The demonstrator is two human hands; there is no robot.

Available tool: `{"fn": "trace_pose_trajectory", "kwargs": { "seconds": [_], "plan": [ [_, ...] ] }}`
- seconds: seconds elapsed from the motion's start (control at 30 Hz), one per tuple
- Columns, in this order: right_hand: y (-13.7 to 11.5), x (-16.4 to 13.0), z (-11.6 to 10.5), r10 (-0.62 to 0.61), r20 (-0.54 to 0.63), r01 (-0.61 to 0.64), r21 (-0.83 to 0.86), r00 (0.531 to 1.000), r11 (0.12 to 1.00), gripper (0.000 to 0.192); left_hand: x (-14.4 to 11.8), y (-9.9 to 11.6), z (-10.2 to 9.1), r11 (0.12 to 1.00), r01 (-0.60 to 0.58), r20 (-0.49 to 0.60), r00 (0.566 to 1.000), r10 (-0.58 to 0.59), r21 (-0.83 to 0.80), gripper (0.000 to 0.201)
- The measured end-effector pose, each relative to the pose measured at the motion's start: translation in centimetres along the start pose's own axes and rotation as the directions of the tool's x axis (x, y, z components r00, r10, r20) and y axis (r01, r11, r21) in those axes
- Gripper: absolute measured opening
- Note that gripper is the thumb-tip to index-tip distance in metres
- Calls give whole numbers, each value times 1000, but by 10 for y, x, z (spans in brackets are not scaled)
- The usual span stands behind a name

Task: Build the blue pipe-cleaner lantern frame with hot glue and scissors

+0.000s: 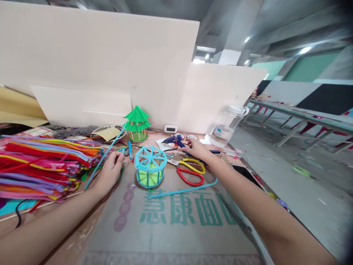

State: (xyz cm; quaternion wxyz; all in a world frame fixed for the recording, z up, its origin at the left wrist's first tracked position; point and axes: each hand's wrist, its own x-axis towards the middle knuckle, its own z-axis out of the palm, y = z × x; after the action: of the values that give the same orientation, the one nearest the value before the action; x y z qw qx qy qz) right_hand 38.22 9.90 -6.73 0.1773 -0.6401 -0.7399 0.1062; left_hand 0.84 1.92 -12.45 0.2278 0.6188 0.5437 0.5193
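Note:
My left hand (111,170) rests on the table with its fingers pinched on the lower part of a long blue pipe cleaner (106,154) that slants up to the right. Just right of it stands a small round cage of blue pipe cleaners (150,166) with a green inside. My right hand (196,148) reaches to the blue hot glue gun (173,140) and touches its rear; whether it grips it is unclear. Another blue pipe cleaner (182,190) lies in front of the cage.
A big pile of coloured pipe cleaners (41,165) fills the left. A green pavilion model (137,123) stands at the back. Yellow scissors (193,164) and red scissors (191,177), a clear jar (226,127), a small clock (170,128) and a cardboard mat (176,224) lie around.

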Motion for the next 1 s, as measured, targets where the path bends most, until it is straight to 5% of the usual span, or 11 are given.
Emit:
{"fn": "trace_pose_trajectory", "kwargs": {
  "seconds": [0.17, 0.3, 0.47, 0.67, 0.8, 1.0],
  "plan": [
    [-5, 20, 23, -51, 60, 42, 144, 997, 989, 35, 0, 14, 0, 1000, 4, 61, 998, -4, 5, 32],
    [-15, 27, 25, 26, -7, -23, 209, 1000, 978, 18, -2, 15, 1, 999, 29, 91, 996, -26, -26, 31],
    [-45, 22, -11, 168, -200, -96, 326, 965, 941, 15, -5, 10, -1, 994, 14, 219, 976, 10, -109, 31],
    [-93, -32, -47, 231, -371, -34, 468, 899, 883, 25, -21, 19, -7, 937, 157, 395, 918, -23, -311, 38],
    [-99, -74, -47, 111, -271, 96, 649, 956, 755, 31, -26, 23, -4, 893, 255, 448, 891, -68, -372, 45],
    [-88, -110, -44, 17, -75, 34, 635, 997, 772, 43, -17, 28, 10, 859, 382, 439, 873, -214, -341, 54]
  ]
}}
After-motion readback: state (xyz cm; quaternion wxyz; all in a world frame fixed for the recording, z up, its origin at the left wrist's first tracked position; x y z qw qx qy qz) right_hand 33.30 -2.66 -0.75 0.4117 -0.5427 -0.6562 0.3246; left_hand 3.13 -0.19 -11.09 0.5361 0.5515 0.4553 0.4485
